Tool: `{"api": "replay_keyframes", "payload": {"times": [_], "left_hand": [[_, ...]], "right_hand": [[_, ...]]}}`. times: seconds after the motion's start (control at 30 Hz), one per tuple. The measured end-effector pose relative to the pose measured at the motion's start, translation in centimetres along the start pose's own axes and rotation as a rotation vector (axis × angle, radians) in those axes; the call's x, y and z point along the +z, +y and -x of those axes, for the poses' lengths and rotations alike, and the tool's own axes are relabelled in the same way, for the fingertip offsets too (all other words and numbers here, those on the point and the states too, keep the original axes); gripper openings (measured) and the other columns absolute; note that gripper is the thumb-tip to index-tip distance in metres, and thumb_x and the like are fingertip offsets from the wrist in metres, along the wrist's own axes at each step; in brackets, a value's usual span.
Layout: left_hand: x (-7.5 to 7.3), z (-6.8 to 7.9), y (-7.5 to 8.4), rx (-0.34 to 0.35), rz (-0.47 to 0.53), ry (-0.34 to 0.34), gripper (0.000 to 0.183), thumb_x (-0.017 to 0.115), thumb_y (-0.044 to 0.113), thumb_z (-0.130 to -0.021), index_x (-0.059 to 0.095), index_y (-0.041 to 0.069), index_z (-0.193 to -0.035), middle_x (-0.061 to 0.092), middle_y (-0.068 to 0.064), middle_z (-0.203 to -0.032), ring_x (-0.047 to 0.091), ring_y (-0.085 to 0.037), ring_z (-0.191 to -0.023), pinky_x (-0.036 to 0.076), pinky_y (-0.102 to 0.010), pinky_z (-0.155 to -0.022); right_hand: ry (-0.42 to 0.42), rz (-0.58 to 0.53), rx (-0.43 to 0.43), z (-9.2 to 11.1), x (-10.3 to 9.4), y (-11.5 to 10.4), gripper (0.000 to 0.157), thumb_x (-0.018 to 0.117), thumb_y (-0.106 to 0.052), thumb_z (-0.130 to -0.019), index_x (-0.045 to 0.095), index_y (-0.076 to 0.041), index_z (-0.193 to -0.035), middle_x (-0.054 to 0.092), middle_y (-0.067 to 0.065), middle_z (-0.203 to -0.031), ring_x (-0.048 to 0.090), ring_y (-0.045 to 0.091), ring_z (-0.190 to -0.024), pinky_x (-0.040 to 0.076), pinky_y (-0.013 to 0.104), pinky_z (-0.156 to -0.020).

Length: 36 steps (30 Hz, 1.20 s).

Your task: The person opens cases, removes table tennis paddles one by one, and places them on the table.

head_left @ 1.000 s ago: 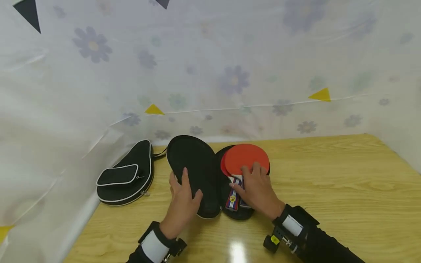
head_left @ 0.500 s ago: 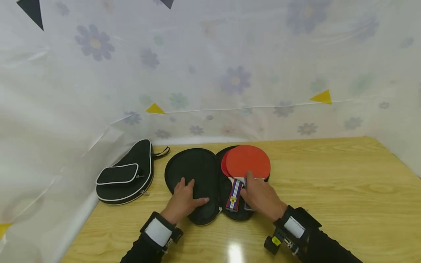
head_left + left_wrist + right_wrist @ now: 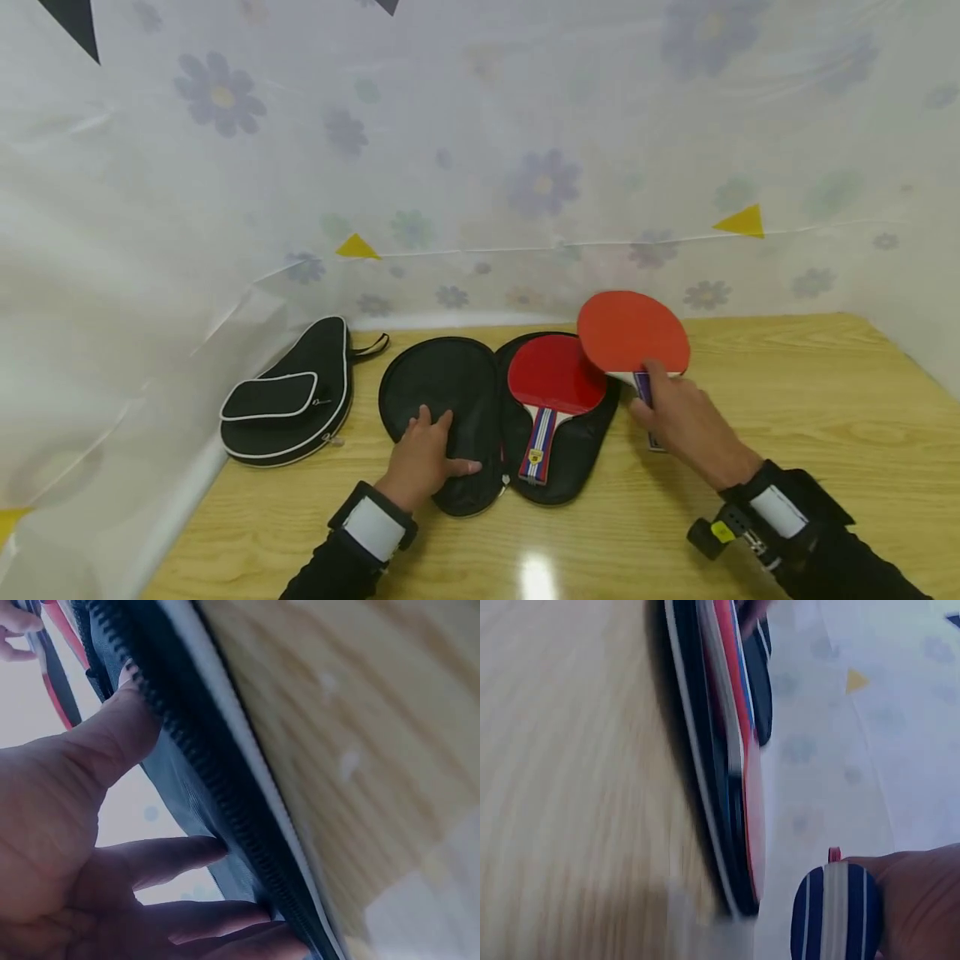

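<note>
My right hand [image 3: 690, 425] grips the blue-striped handle of a table tennis paddle [image 3: 632, 332] with an orange-red face, raised to the right of an opened black case [image 3: 581, 467]. In the right wrist view the end of that handle [image 3: 837, 911] shows beside the hand. A second paddle [image 3: 551, 375], darker red with a striped handle, lies in the case's right half. My left hand [image 3: 422, 462] rests with spread fingers on the case's left half [image 3: 442, 375]. In the left wrist view its fingertips touch the black fabric inside the zipper edge [image 3: 195, 757].
A closed black paddle bag [image 3: 300, 408] with white piping, a front pocket and a wrist loop lies at the left of the wooden table [image 3: 787, 417]. Behind the table hangs a flowered white sheet [image 3: 480, 167].
My left hand has laid the case's left half down flat. My right hand has gripped the upper paddle and moved it up and right, out of the case, uncovering the second paddle.
</note>
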<state>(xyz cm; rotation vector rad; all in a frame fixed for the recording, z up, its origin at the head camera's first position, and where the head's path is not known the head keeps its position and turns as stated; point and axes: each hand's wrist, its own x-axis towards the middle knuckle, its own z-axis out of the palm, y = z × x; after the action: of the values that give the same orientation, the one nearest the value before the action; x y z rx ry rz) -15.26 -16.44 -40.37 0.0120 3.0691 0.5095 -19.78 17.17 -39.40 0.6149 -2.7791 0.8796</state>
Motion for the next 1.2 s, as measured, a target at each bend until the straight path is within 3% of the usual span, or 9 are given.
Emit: {"api": "replay_keyframes", "payload": {"times": [0.23, 0.43, 0.67, 0.8, 0.93, 1.2], "left_hand": [[-0.3, 0.1, 0.3, -0.007, -0.020, -0.003, 0.088, 0.089, 0.041, -0.073, 0.055, -0.005, -0.139, 0.040, -0.041, -0.146, 0.046, -0.061, -0.127, 0.048, -0.063, -0.095], [-0.3, 0.1, 0.3, -0.007, -0.026, 0.005, 0.087, 0.089, 0.041, -0.073, 0.056, -0.005, -0.139, 0.040, -0.041, -0.145, 0.047, -0.061, -0.126, 0.049, -0.062, -0.094], [-0.2, 0.1, 0.3, -0.003, -0.016, 0.017, 0.087, 0.089, 0.040, -0.073, 0.056, -0.005, -0.139, 0.040, -0.042, -0.145, 0.047, -0.061, -0.126, 0.049, -0.062, -0.094], [-0.3, 0.0, 0.4, -0.007, -0.014, 0.015, 0.087, 0.089, 0.040, -0.073, 0.056, -0.005, -0.139, 0.039, -0.042, -0.146, 0.046, -0.061, -0.126, 0.049, -0.062, -0.095], [-0.2, -0.1, 0.4, -0.004, -0.005, 0.012, 0.087, 0.089, 0.040, -0.073, 0.055, -0.005, -0.139, 0.039, -0.042, -0.146, 0.046, -0.061, -0.127, 0.048, -0.062, -0.096], [-0.2, 0.0, 0.6, 0.009, -0.004, 0.021, 0.086, 0.089, 0.040, -0.073, 0.056, -0.006, -0.138, 0.040, -0.042, -0.145, 0.047, -0.061, -0.126, 0.048, -0.062, -0.095]], "right_hand": [[-0.095, 0.063, 0.117, 1.9, -3.2, 6.1, 0.030, 0.052, -0.011, -0.100, 0.037, 0.009, -0.118, 0.047, 0.008, -0.069, 0.047, 0.016, -0.054, 0.038, 0.029, -0.046], [-0.121, 0.137, 0.080, 3.4, -3.4, 9.3, 0.025, 0.055, -0.010, -0.100, 0.038, 0.006, -0.109, 0.044, 0.006, -0.066, 0.044, 0.015, -0.051, 0.034, 0.028, -0.044], [-0.149, 0.205, 0.047, 3.6, -3.4, 10.1, 0.025, 0.057, -0.009, -0.100, 0.038, 0.004, -0.108, 0.040, 0.004, -0.064, 0.039, 0.013, -0.049, 0.029, 0.026, -0.045], [-0.122, 0.287, -0.006, 3.5, -3.9, 10.2, 0.026, 0.062, -0.006, -0.098, 0.040, 0.007, -0.106, 0.039, 0.004, -0.063, 0.038, 0.014, -0.050, 0.029, 0.027, -0.046], [-0.118, 0.321, -0.001, 3.7, -4.6, 10.7, 0.027, 0.062, -0.005, -0.097, 0.040, 0.008, -0.105, 0.040, 0.004, -0.062, 0.038, 0.015, -0.051, 0.030, 0.029, -0.046], [-0.178, 0.313, 0.134, 3.7, -6.8, 12.8, 0.026, 0.058, -0.005, -0.098, 0.038, 0.011, -0.106, 0.043, 0.008, -0.066, 0.044, 0.019, -0.055, 0.036, 0.034, -0.049]]}}
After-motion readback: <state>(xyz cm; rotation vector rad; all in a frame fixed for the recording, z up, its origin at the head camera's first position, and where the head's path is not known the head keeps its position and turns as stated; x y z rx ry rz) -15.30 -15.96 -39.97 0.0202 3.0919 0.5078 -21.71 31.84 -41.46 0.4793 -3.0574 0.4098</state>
